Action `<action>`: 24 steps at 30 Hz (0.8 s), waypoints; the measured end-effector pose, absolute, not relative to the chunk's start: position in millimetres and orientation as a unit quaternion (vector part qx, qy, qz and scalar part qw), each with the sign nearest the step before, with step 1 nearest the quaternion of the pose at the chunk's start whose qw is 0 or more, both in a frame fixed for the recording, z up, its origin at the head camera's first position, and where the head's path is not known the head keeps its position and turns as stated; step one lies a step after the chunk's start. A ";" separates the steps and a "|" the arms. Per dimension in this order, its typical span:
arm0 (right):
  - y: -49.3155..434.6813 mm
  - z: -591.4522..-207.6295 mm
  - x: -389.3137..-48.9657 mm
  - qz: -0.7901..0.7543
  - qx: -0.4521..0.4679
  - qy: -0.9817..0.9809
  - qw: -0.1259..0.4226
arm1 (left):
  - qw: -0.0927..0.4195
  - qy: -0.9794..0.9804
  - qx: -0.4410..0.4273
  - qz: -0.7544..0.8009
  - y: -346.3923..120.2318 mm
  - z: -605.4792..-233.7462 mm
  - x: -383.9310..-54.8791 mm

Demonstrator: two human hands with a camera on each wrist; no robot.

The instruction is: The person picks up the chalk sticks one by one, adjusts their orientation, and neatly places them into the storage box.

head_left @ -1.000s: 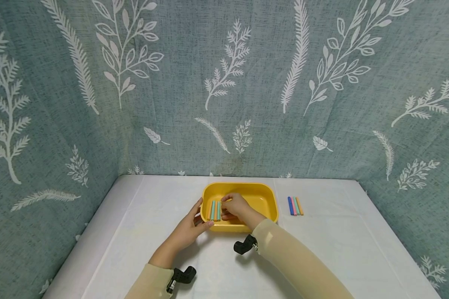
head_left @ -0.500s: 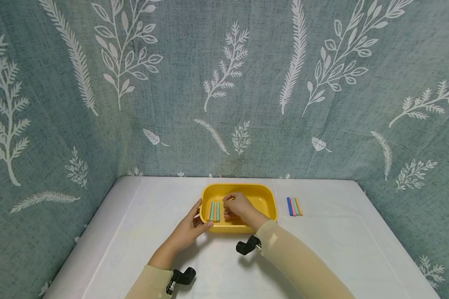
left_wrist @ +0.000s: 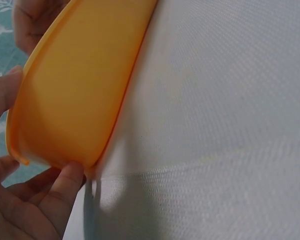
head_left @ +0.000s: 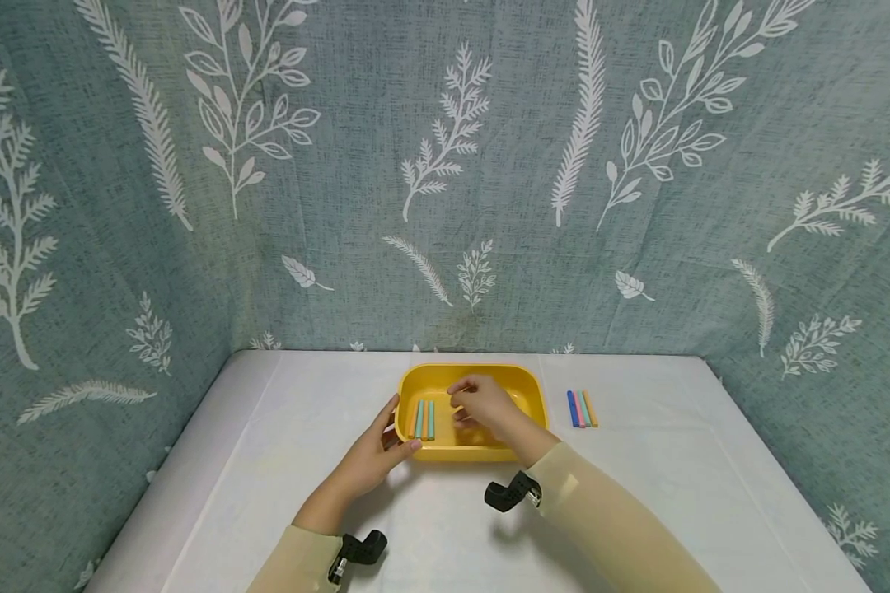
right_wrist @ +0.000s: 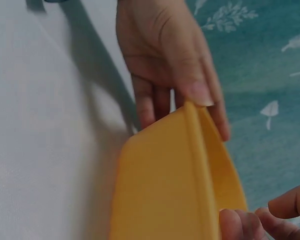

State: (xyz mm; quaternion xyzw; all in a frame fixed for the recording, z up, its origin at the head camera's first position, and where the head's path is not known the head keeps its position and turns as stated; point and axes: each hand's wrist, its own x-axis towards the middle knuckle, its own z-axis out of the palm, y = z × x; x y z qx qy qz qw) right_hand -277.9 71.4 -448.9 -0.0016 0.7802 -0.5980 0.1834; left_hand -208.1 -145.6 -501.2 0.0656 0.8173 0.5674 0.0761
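Note:
A yellow rectangular tray (head_left: 519,399) stands on the white table. My left hand (head_left: 371,458) grips its left end, the thumb at the near corner and the fingers along the outside; the left wrist view shows fingertips on the wall of the tray (left_wrist: 80,90). Inside, at the left, several chalk sticks (head_left: 421,420) in orange and mint green lie side by side. My right hand (head_left: 485,405) hovers over the tray's middle with loosely bent fingers and nothing between them. In the right wrist view the right hand's fingers (right_wrist: 287,202) reach in past the rim.
To the right of the tray, a row of several chalk sticks (head_left: 583,409) in blue, pink, green and orange lies on the white tablecloth (head_left: 675,478). A blue-green leaf-print cloth (head_left: 445,181) hangs behind and at both sides.
My right hand has drawn back to the right, away from the chalk row in the tray, and its fingers have loosened. The left hand keeps its hold on the tray.

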 end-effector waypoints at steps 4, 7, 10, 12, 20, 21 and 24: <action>80.5 -441.8 -273.8 -0.604 -0.022 0.774 0.186 | 0.075 0.818 0.063 0.567 -145.0 -500.1 -207.5; 87.4 -437.0 -271.4 -0.613 -0.034 0.769 0.180 | 0.074 0.817 0.062 0.569 -144.6 -499.9 -207.3; 94.2 -432.5 -269.1 -0.626 -0.041 0.761 0.168 | 0.074 0.816 0.064 0.570 -144.5 -500.6 -207.6; 98.8 -428.5 -267.2 -0.630 -0.043 0.759 0.160 | 0.075 0.815 0.066 0.571 -144.8 -500.9 -207.6; 119.7 -418.2 -257.0 -0.605 -0.055 0.786 0.115 | 0.075 0.814 0.067 0.573 -144.5 -499.4 -206.9; 122.4 -418.6 -256.1 -0.601 -0.058 0.790 0.108 | 0.075 0.812 0.067 0.574 -144.5 -499.4 -206.9; 131.3 -420.7 -253.5 -0.593 -0.067 0.797 0.095 | 0.075 0.810 0.068 0.577 -144.5 -499.3 -206.6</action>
